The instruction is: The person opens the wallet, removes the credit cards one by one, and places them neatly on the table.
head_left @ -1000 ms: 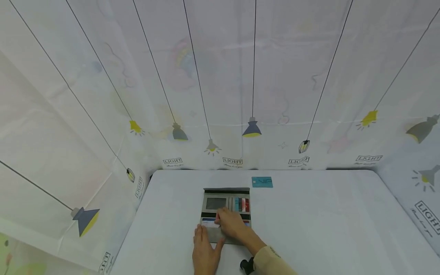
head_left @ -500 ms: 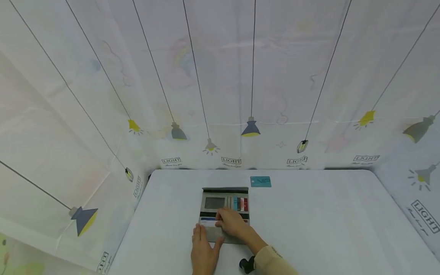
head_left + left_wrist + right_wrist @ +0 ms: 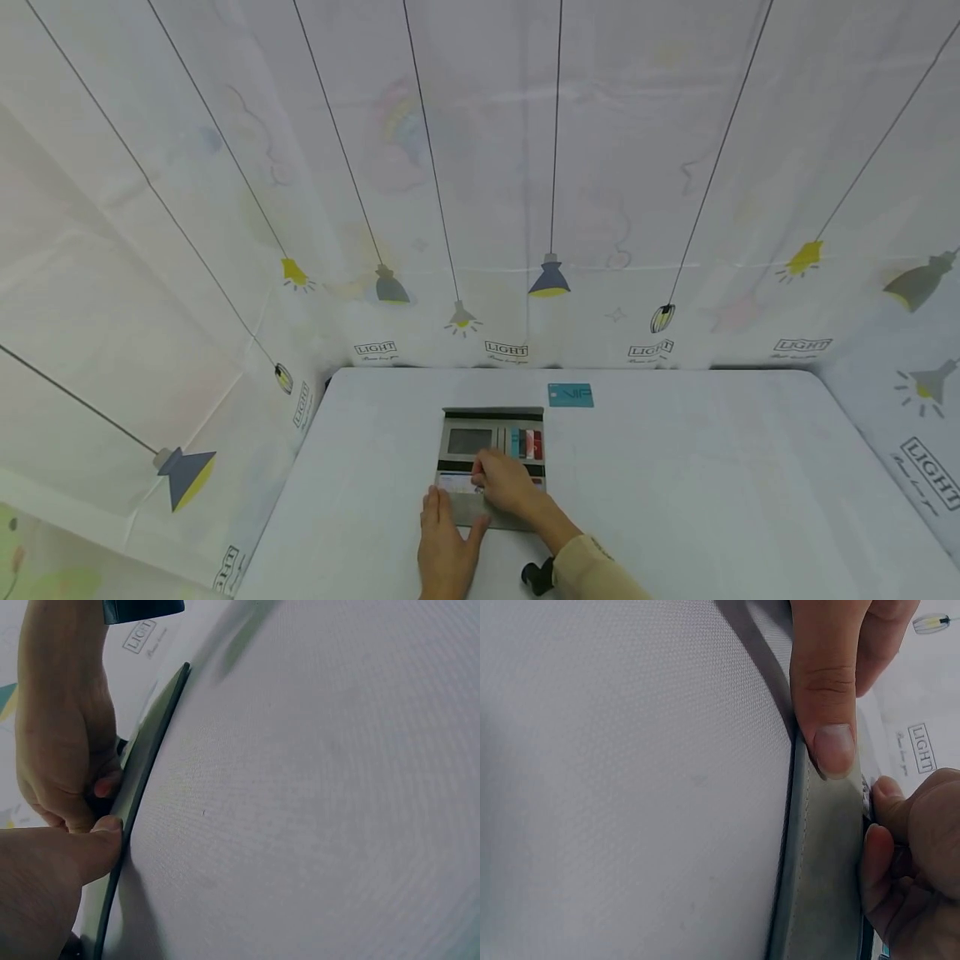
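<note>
A grey wallet (image 3: pixel 491 442) lies open on the white table (image 3: pixel 675 467), with several coloured cards (image 3: pixel 527 444) in its upper slots. My left hand (image 3: pixel 442 510) lies flat on the wallet's near left part, and its thumb (image 3: pixel 826 705) presses the grey edge (image 3: pixel 817 870). Over the wallet's lower half, my right hand (image 3: pixel 480 477) pinches a white and blue card (image 3: pixel 455 482) with curled fingers (image 3: pixel 900 855). In the left wrist view the wallet's edge (image 3: pixel 150 765) shows as a dark line between my left thumb (image 3: pixel 75 855) and right hand (image 3: pixel 60 742).
A teal card (image 3: pixel 570 395) lies on the table just beyond the wallet's far right corner. Printed white sheets (image 3: pixel 480 208) wall in the table at the back and both sides. A small black thing (image 3: pixel 534 577) sits by my right sleeve.
Both hands stay on the wallet. The card under my right fingers has shifted slightly and shows more white at the left.
</note>
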`<state>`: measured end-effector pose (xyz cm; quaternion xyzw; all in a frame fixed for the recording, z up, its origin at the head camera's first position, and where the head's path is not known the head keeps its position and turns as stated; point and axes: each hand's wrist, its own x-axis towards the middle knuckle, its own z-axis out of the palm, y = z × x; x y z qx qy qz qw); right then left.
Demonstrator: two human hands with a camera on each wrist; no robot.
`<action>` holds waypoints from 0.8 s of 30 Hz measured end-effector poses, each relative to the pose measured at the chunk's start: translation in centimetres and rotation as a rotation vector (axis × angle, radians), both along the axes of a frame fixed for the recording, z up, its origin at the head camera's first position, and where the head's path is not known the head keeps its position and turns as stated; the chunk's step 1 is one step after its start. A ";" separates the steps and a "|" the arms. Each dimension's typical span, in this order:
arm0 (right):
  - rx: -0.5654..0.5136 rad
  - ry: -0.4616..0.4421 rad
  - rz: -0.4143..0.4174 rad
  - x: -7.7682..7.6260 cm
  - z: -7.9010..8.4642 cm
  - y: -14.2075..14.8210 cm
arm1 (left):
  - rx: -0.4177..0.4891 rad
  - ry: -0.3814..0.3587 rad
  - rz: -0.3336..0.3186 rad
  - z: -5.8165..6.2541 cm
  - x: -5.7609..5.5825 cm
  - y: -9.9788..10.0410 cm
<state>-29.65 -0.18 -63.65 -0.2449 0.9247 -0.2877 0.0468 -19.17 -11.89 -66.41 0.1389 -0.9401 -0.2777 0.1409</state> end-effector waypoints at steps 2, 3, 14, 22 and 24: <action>0.000 0.003 -0.010 0.0 0.0 0.0 | -0.003 0.015 -0.005 0.0 0.0 0.0; -0.005 0.007 -0.015 0.0 0.0 0.0 | -0.005 0.022 -0.007 0.0 0.0 0.0; -0.052 -0.002 -0.040 0.2 -0.1 0.5 | -0.020 0.041 -0.018 -0.2 -0.1 0.0; -0.095 -0.084 -0.010 0.5 0.6 1.2 | -0.030 0.051 0.003 -0.6 0.0 -0.2; -0.097 -0.077 -0.013 0.5 0.7 1.2 | -0.025 0.058 0.000 -0.6 0.0 -0.1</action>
